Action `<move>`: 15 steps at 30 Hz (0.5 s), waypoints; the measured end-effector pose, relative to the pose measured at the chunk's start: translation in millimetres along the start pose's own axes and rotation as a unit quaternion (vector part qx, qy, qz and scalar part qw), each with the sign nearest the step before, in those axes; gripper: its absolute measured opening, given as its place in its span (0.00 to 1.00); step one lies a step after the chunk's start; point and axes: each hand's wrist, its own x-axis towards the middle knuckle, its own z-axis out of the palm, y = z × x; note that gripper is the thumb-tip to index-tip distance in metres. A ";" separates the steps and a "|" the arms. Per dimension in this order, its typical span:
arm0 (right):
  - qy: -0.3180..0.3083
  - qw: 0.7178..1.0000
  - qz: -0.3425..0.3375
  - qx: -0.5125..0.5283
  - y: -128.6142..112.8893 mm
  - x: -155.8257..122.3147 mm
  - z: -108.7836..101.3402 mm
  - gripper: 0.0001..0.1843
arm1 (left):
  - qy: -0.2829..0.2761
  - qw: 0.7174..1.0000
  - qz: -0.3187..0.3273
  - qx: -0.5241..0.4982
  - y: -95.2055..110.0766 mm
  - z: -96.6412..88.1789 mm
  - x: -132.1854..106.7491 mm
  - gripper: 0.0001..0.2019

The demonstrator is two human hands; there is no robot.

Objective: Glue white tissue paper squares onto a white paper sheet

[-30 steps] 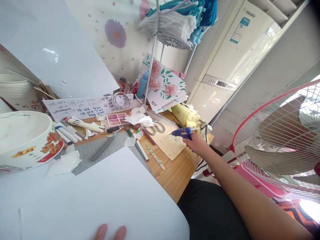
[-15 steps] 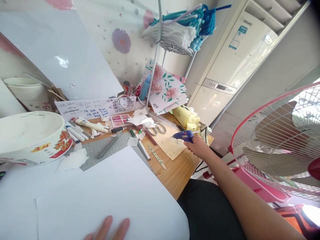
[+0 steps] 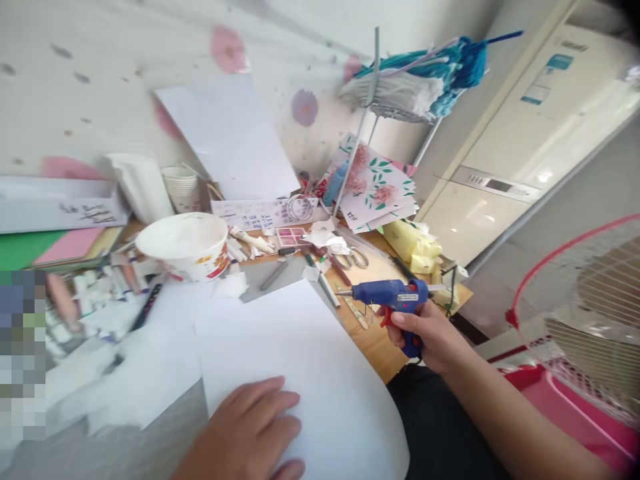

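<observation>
My right hand (image 3: 425, 333) is wrapped around the grip of a blue hot glue gun (image 3: 385, 293) with a red trigger, held up above the right side of the desk. Its metal nozzle points left, and a pale glue stick sticks out at the back. My left hand (image 3: 255, 427) lies flat with fingers spread on a large sheet of white paper (image 3: 290, 353) at the front of the desk. The sheet's right corner curls over the desk edge toward my dark-clothed leg.
A white paper tub (image 3: 183, 243) stands at the left beyond the paper. Scissors (image 3: 353, 259), a paint palette (image 3: 293, 237), pens and scraps lie behind it. A yellow tissue pack (image 3: 413, 243) is at the back right. A pink-rimmed fan (image 3: 590, 320) stands at the right.
My right hand has lifted the glue gun from the desk's far right and brought it closer. More of my left hand now shows on the paper. The view has swung left.
</observation>
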 end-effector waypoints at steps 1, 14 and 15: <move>-0.021 1.000 0.001 0.023 1.4 -1.9 8.3 0.17 | -0.019 0.998 -0.030 -0.059 2.4 -8.9 5.7 0.07; -0.144 0.984 0.001 -0.106 21.8 -14.4 48.6 0.14 | 0.113 0.814 -0.381 -0.425 -0.8 -43.6 28.6 0.07; -0.145 0.983 0.004 -0.112 22.1 -13.9 49.6 0.13 | 0.108 0.814 -0.384 -0.422 -0.5 -44.4 28.9 0.07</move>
